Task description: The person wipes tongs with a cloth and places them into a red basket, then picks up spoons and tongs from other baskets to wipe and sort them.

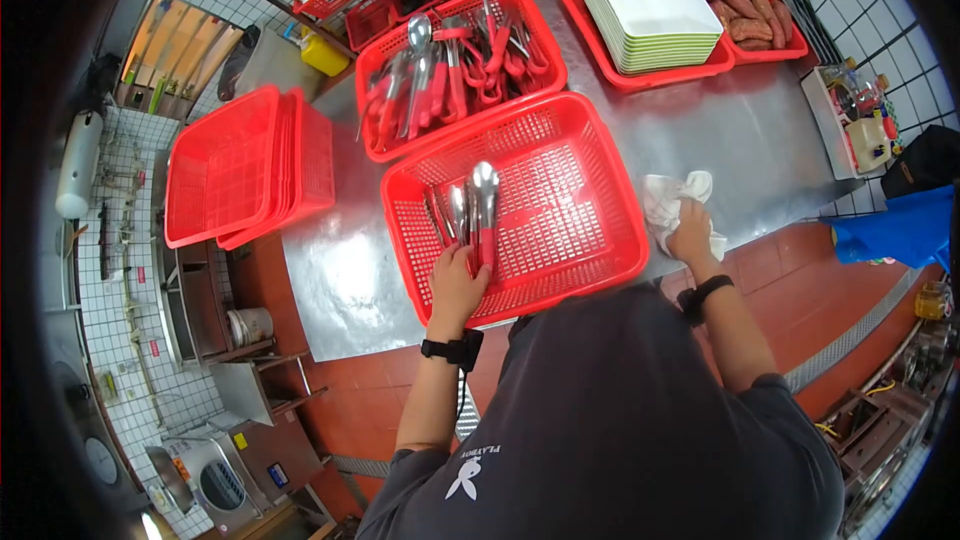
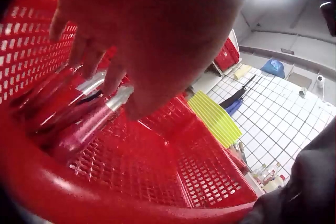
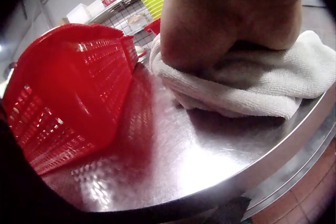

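Observation:
Inside the red basket (image 1: 575, 230) lie several red-handled steel spoons (image 1: 487, 190), side by side at its left. My left hand (image 1: 457, 290) is over their handle ends, its fingers spread and touching them; in the left wrist view the fingertips hang beside the spoon handles (image 2: 86, 132). On the steel table (image 3: 173, 163) to the right of this basket, my right hand (image 1: 692, 232) grips a bunched white cloth (image 1: 665, 202). The right wrist view shows the cloth folded beneath the hand near the table's rounded edge, with the fingertips hidden.
Behind the basket stands another red basket (image 1: 545, 10) full of red-handled utensils (image 1: 440, 75). Stacked red baskets (image 1: 225, 170) are at the left. White and green plates (image 1: 655, 0) and a red tray of sweet potatoes (image 1: 740, 5) are at the back right. A bottle caddy (image 1: 835, 125) hangs at the right.

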`<state>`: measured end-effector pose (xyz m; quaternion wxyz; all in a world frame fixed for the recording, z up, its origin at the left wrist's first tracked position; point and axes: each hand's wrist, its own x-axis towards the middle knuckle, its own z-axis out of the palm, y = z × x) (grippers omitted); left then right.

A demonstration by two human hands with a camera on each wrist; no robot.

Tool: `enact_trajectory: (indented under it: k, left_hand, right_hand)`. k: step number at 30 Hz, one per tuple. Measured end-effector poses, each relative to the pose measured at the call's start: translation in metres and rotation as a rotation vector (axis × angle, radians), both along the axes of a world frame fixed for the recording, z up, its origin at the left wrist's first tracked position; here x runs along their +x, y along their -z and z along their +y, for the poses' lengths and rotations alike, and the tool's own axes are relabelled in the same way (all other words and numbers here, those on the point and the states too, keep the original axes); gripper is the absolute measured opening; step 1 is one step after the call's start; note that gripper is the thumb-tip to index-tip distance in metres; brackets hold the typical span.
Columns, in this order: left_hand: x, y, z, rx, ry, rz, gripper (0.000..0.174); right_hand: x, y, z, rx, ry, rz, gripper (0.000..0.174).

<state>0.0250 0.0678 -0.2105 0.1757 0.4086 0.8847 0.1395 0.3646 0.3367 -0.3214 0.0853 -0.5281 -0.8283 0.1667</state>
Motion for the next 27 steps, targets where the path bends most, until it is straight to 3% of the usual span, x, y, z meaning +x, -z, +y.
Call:
enact_trajectory:
  k: [7, 17, 23, 25, 27]
  left_hand:
    - [-0.004, -0.002, 0.019, -0.117, 0.017, -0.018, 0.065]
    - [-0.010, 0.016, 0.019, -0.085, -0.055, -0.127, 0.067]
    - [-0.001, 0.008, 0.023, 0.092, 0.023, -0.148, 0.059]
    - [0.003, 0.004, 0.027, 0.100, 0.115, -0.363, 0.055]
    - [0.007, 0.013, 0.023, 0.102, 0.152, -0.314, 0.051]
  right_hand:
    - [0.003, 0.010, 0.001, 0.051, -0.017, 0.049, 0.069]
    - [0.000, 0.000, -0.001, -0.008, 0.008, 0.010, 0.067]
    - [-0.002, -0.007, -0.002, -0.045, 0.021, 0.017, 0.065]
    - [-0.004, -0.008, -0.003, -0.036, 0.030, 0.024, 0.065]
    - [0.000, -0.002, -0.001, -0.016, 0.007, 0.020, 0.065]
